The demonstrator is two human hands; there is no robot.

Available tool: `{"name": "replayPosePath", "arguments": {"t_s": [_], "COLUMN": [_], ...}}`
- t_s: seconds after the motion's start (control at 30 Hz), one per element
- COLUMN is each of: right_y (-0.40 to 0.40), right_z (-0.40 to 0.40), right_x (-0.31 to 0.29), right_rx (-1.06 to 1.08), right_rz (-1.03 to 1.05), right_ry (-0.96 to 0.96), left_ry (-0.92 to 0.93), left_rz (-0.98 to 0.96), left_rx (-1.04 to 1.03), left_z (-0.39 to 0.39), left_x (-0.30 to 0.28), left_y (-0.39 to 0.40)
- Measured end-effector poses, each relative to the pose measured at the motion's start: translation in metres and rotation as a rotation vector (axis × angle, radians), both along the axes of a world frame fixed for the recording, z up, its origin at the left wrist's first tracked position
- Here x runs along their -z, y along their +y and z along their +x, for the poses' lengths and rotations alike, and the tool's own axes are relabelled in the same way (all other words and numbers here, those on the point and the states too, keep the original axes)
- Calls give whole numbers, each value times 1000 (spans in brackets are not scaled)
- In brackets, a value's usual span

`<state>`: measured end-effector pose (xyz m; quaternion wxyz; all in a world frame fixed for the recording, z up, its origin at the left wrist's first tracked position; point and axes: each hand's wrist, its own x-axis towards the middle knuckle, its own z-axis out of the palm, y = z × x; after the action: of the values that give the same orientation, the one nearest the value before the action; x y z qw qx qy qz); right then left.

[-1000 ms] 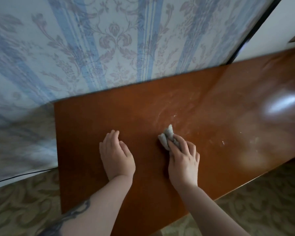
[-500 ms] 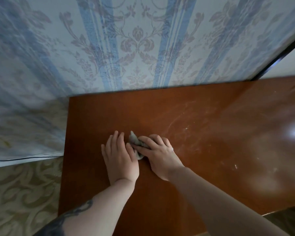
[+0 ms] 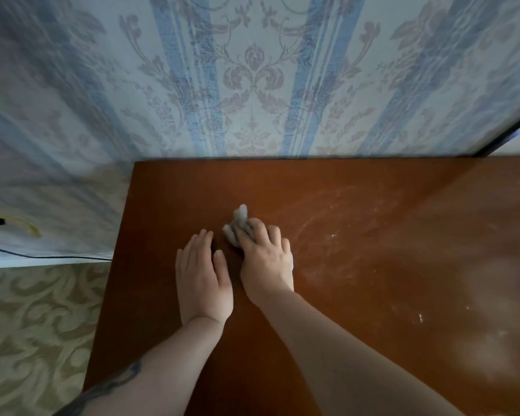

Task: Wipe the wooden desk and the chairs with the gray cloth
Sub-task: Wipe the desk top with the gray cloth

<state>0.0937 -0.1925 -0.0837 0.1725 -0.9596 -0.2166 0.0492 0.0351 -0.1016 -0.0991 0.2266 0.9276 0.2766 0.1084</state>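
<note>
A reddish-brown wooden tabletop (image 3: 357, 235) is seen from above, set against a wall covered in wallpaper (image 3: 252, 79) with blue stripes and a faded floral pattern. The gray cloth (image 3: 237, 225) is bunched on the tabletop, towards its left half and roughly midway between the wall edge and the near edge, and it is pressed down under the right hand (image 3: 266, 261). The right hand's fingers (image 3: 260, 232) are curled over the cloth and grasp it, with a crumpled end of the fabric left sticking out beyond the fingertips towards the wall. The left hand (image 3: 203, 280) is laid flat on the wood just beside the right hand, its fingers released and held straight and together, and nothing is held in it. A dark tattoo (image 3: 111, 385) is visible on the left forearm near the lower edge of the view. Pale smears and small white specks (image 3: 332, 235) are spread over the tabletop to the right of the cloth. A patterned beige floor covering (image 3: 36, 325) is visible to the left of the tabletop, and a thin black cable (image 3: 42, 256) is run along the foot of the wall there.
</note>
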Motion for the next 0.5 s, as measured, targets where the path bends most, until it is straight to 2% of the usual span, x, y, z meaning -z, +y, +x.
{"name": "replayPosePath", "arguments": {"t_s": [0.1, 0.17, 0.27, 0.37, 0.43, 0.5], "right_y": [-1, 4, 14, 12, 0, -17], "right_z": [-5, -31, -49, -24, -11, -11], "right_x": [-11, -12, -1, 6, 5, 5], "right_rx": [264, 208, 102, -4, 147, 465], "right_rz": [18, 65, 132, 43, -28, -49], "right_ry": [93, -13, -20, -21, -38, 30], "left_ry": [-16, -38, -79, -41, -21, 12], "left_rz": [-17, -38, -108, -79, -58, -25], "left_rx": [-12, -7, -51, -40, -10, 4], "left_z": [1, 2, 3, 3, 2, 0], "left_x": [1, 2, 2, 0, 1, 1], "left_y": [0, 2, 6, 4, 3, 3]}}
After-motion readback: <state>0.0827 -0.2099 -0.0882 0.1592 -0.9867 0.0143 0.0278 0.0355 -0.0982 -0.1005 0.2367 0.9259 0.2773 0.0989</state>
